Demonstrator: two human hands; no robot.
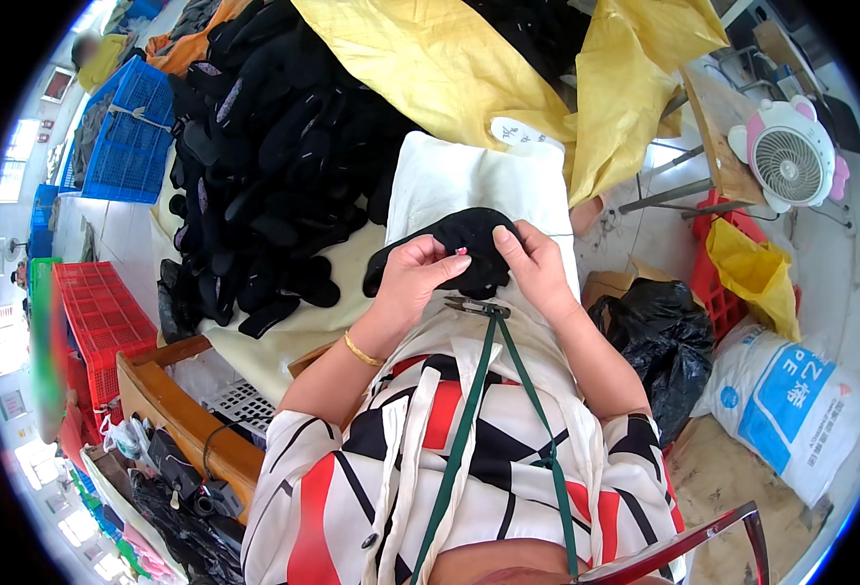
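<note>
So both arms are bent and come in from the near side; left forearm [327, 385] slants far and right, right forearm [600, 356] slants far and left, so they kinda angle in toward each other; left hand [417, 268] has its thumb [449, 265] stretched out to the right with the index finger [428, 248] bent on the far side of it; right hand [544, 270] has its thumb poking far and left, other fingers curled and partly hidden; both look to be gripping, hands near each other but not touching.
</note>
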